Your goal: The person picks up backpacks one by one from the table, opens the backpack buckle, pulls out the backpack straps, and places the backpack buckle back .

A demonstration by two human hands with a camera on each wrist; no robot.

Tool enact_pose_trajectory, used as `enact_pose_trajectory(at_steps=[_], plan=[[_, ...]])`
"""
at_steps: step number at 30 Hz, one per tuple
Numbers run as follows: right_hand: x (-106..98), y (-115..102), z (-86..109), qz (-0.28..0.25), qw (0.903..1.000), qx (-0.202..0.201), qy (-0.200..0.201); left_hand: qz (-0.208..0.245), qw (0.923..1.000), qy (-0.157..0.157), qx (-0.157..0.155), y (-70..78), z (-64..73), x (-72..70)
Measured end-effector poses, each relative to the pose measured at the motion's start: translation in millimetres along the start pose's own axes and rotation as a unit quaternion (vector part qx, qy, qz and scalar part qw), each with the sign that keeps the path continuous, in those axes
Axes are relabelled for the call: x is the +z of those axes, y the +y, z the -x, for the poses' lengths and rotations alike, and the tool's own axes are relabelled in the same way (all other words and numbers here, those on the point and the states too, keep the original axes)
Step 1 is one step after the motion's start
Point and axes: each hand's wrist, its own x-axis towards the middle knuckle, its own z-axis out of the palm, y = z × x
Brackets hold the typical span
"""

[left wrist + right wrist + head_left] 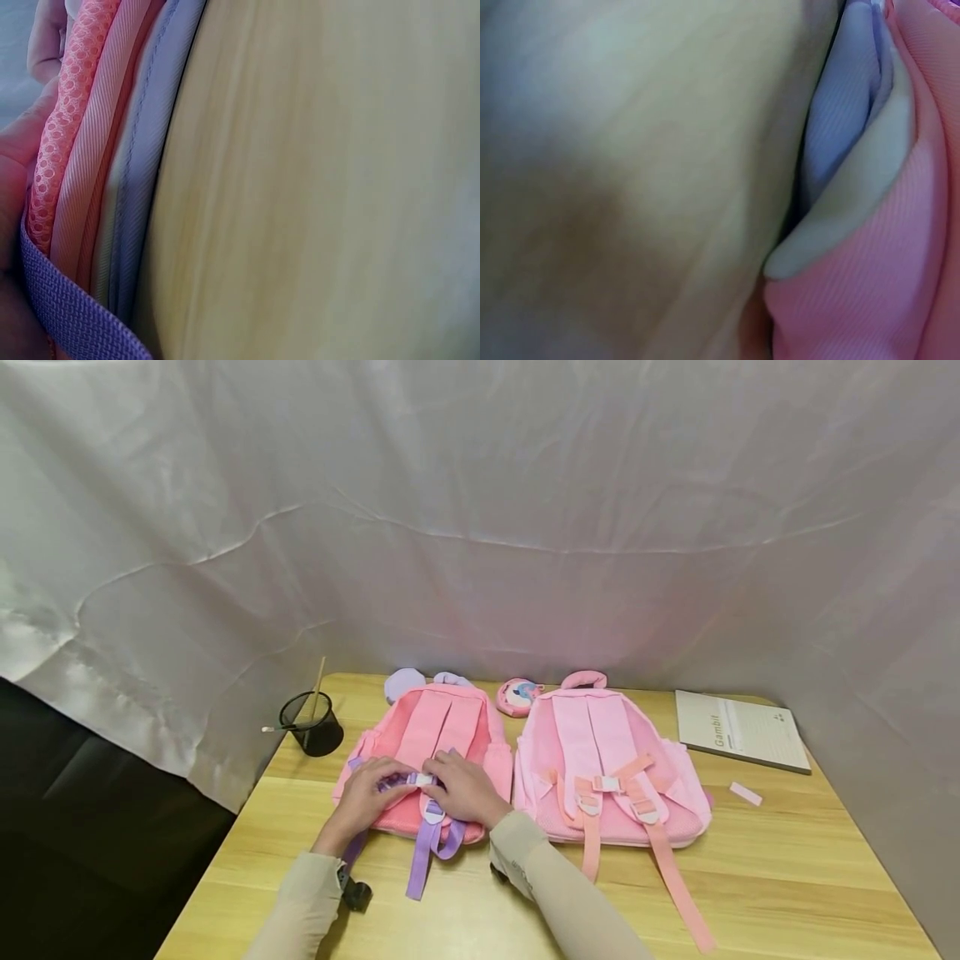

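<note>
A silvery-grey curtain (480, 527) hangs in folds behind and beside a wood-grain counter (795, 860), with a dark area at the far left. On the counter, left of centre, lies a coral-pink backpack (422, 727), its shoulder straps facing up and its handle toward the curtain. A person in beige sleeves (300, 902) works over its lower half: the left hand (372, 789) and right hand (467, 783) meet at a small white buckle (422, 779), the fingers of each pinching it from its own side. Purple webbing (422, 860) hangs below the hands past the bag's bottom edge onto the counter; the left wrist view shows a purple band crossing the bag's mesh edge beside that hand. Just to the right lies a paler pink backpack (581, 752), also straps up, with peach webbing (678, 885) trailing toward the person. A round pink pad (519, 697) sits between the bags' tops. A black mesh cup (321, 737) holding thin sticks stands at the left; a notebook (742, 731) lies at the right, near a small pale-pink strip (746, 793).
</note>
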Motion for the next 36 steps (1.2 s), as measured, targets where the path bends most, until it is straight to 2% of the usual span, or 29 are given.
enact_pose_trajectory(at_steps=[11, 19, 24, 32, 36], plan=[[-2.0, -0.6, 2.0, -0.007, 1.0000, -0.003, 0.000, -0.003, 0.9999, 0.011, 0.003, 1.2, 1.9, 1.2], [1.2, 5.6, 2.5, -0.028, 0.9996, 0.000, -0.002, 0.015, 0.9998, 0.011, -0.012, 1.4, 2.0, -0.2], [-0.5, 4.1, 2.9, -0.036, 0.9993, 0.010, -0.002, 0.017, 0.9997, 0.015, -0.011, 2.4, 2.3, -0.8], [-2.0, 2.7, 4.0, -0.044, 0.9987, 0.024, -0.010, 0.029, 0.9991, 0.009, -0.030, 3.1, 2.1, -1.8], [-3.1, 3.1, 4.2, -0.052, 0.9984, 0.023, -0.005, 0.032, 0.9990, 0.014, -0.027, 3.2, 2.3, -1.5]])
